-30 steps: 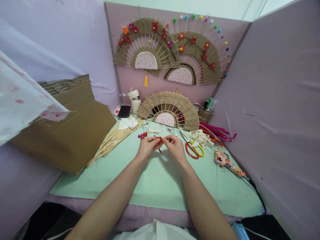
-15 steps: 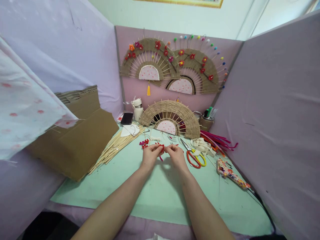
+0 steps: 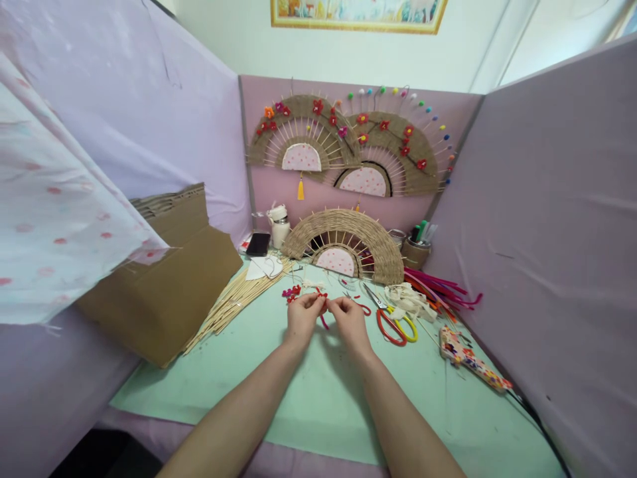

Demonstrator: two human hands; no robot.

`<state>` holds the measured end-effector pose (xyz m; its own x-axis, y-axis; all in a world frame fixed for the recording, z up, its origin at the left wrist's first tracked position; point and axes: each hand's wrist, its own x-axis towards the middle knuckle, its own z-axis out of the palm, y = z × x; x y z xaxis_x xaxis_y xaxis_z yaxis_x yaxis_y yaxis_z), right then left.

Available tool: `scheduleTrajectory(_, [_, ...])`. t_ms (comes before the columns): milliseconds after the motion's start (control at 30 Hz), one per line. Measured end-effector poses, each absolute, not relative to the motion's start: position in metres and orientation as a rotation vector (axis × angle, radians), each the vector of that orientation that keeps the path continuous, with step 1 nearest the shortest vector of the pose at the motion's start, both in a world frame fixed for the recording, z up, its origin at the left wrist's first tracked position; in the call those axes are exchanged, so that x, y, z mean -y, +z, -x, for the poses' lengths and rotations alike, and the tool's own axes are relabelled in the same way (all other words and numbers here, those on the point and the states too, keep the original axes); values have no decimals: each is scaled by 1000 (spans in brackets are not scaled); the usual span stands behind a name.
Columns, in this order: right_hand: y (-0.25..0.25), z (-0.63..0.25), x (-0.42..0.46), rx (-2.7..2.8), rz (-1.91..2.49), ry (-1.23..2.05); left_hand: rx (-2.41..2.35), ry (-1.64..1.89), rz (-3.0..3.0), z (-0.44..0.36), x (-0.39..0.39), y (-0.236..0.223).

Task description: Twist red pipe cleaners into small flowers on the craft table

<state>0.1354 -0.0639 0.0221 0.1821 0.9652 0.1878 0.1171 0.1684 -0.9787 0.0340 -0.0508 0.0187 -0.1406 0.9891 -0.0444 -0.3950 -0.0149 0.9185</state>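
My left hand [image 3: 304,318] pinches a small red pipe cleaner [image 3: 325,322] piece, bent partly into a flower shape, above the mat. My right hand [image 3: 350,321] meets it from the other side, thumb and finger closed on the same red piece; the fingers hide most of it. A magenta-red end hangs down between the hands. Finished small pipe-cleaner flowers [image 3: 291,293], red and purple, lie just beyond my left hand. Behind my right hand are small red-handled scissors [image 3: 365,309], and larger scissors [image 3: 393,326] with red and yellow handles lie to the right.
A twine-wrapped fan [image 3: 343,226] stands at the back, with two flowered fans [image 3: 303,109] on the panel behind. Bamboo sticks [image 3: 233,300] and cardboard [image 3: 174,299] lie left. On the right are pink pipe cleaners [image 3: 442,287], white strips [image 3: 411,300] and a corded glue gun [image 3: 472,362].
The view has tilted slightly upward, so the scene sits lower in the picture. Both hands keep hold of the red piece, with only slight finger movement.
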Motion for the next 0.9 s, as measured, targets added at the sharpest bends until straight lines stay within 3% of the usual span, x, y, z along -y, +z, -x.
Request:
scheduleTrajectory(233, [18, -130, 65, 1337, 1244, 790, -764, 1458, -531, -22, 43, 13])
scheduleTrajectory(633, [8, -123, 61, 1318, 1233, 695, -725, 1452, -544, -30, 41, 3])
scheduleTrajectory(900, [9, -129, 62, 1444, 1341, 413, -787, 1401, -520, -30, 42, 1])
